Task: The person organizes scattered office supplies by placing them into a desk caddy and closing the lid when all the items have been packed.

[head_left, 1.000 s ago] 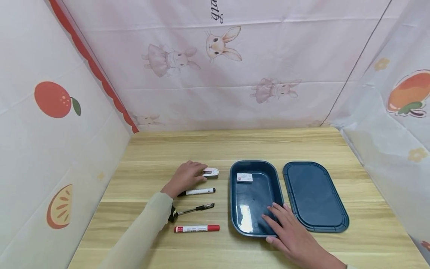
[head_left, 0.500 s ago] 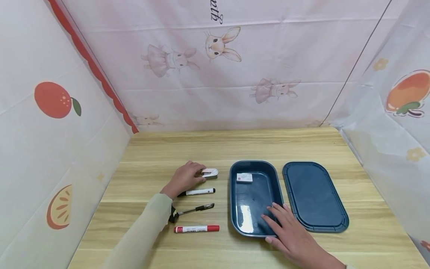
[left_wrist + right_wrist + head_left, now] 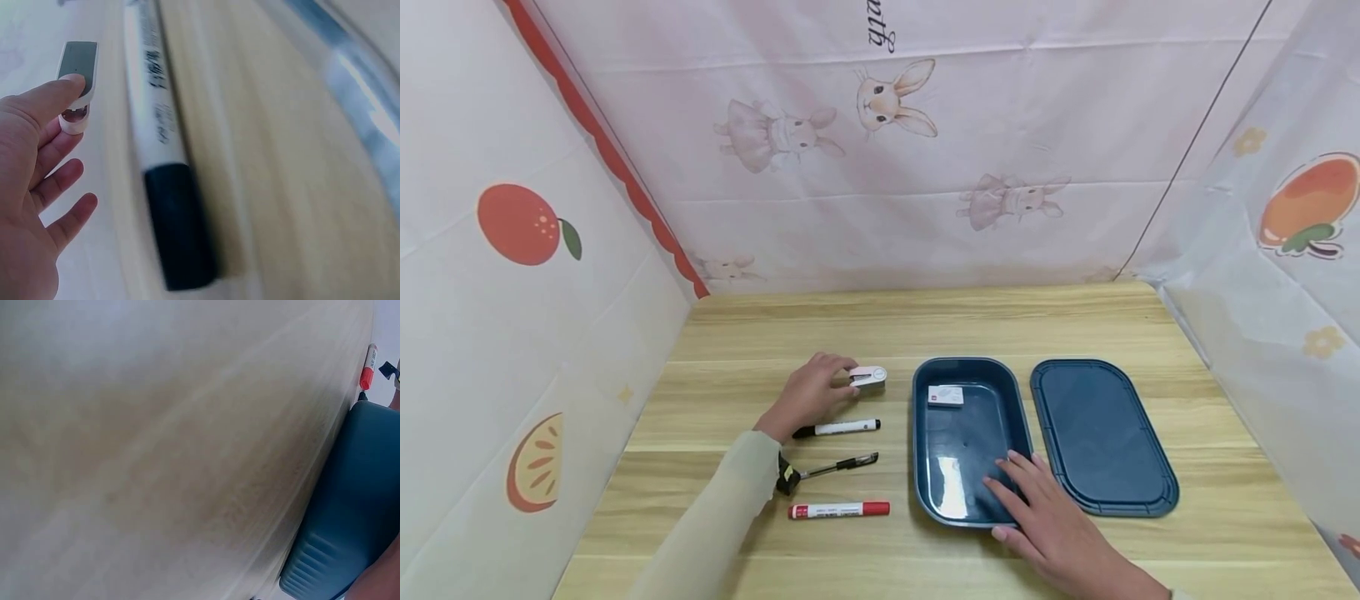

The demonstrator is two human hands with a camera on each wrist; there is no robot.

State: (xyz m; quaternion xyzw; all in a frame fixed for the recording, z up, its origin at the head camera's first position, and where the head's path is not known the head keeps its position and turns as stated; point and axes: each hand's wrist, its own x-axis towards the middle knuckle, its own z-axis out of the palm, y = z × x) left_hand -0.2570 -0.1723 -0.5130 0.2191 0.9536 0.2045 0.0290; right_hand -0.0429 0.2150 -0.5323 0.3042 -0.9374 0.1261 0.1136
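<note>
Left hand (image 3: 808,396) pinches a small white stapler (image 3: 869,377), thumb and fingertips curled on its end, raised just off the bench (image 3: 775,329) above the black marker (image 3: 838,428). Right hand (image 3: 1051,523) lies flat, fingers straight, on the near rim of the blue tray (image 3: 925,467), gripping nothing. Lid (image 3: 1101,437) sits beside the tray.

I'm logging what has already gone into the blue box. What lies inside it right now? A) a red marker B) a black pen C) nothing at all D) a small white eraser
D: the head view shows a small white eraser lying at the far end of the blue box, while the red marker and black pen lie on the table to its left.
</note>
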